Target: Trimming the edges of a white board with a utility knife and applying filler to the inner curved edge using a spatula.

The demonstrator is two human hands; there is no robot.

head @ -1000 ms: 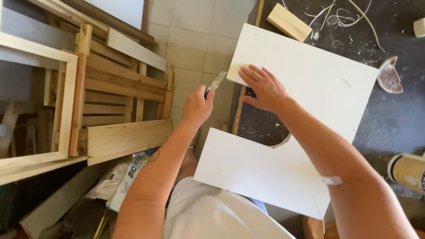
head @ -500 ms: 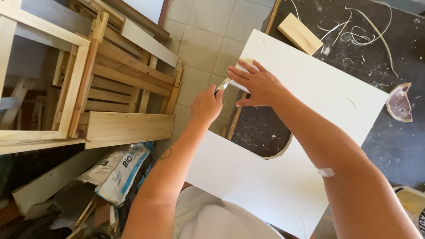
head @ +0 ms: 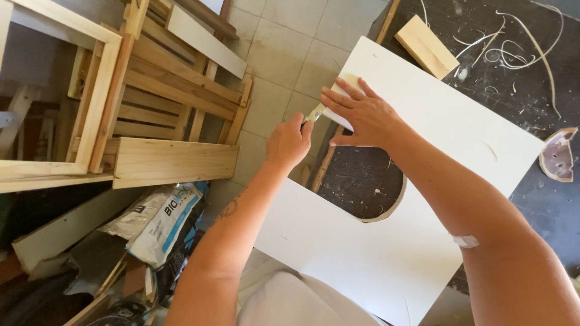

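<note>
Plainly, both hands work the white board's edge with a small blade.

Left hand (head: 289, 142) is fisted around a thin scraper (head: 316, 112), its tip at the edge of the white panel (head: 423, 121); right hand (head: 361, 115) lies flat, fingers spread, pinning that panel steady on the dark workbench (head: 531, 78). A wood block (head: 426, 46) sits beyond, pale timber frames (head: 151, 108) stacked to the left.

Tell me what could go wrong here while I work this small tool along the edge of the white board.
The right hand lies flat on the white board just ahead of the small tool in the left hand; a slip could strike those fingers. The board overhangs the dark workbench toward your body, so leaning on it might tip it. The curved cutout leaves a narrower section that may flex under pressure.
</note>
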